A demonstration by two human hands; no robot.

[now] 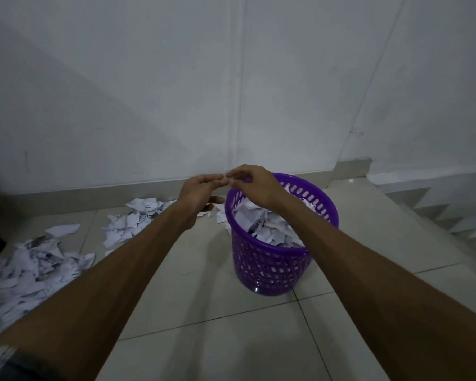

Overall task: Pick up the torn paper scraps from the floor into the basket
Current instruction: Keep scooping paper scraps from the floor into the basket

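From my remote seat I see both arms stretched forward over the tiled floor (204,298). The left hand (201,191) has its fingers straight and relaxed, the grip spread, and it holds nothing that I can see. The right hand (254,185) hangs above the far-left rim of the purple basket (270,268), fingers loosely bent downward; the fingertips of the two hands nearly meet (whether a small scrap is pinched there, I cannot tell).

The basket stands upright on the floor near the white wall (231,92), and it is filled almost to the rim with torn paper (264,226). More paper scraps (30,268) lie in a big heap on the floor at the left, well apart from the basket. A second heap (132,221) lies nearer the wall, and a few pieces (220,215) lie just beside the basket on its left.
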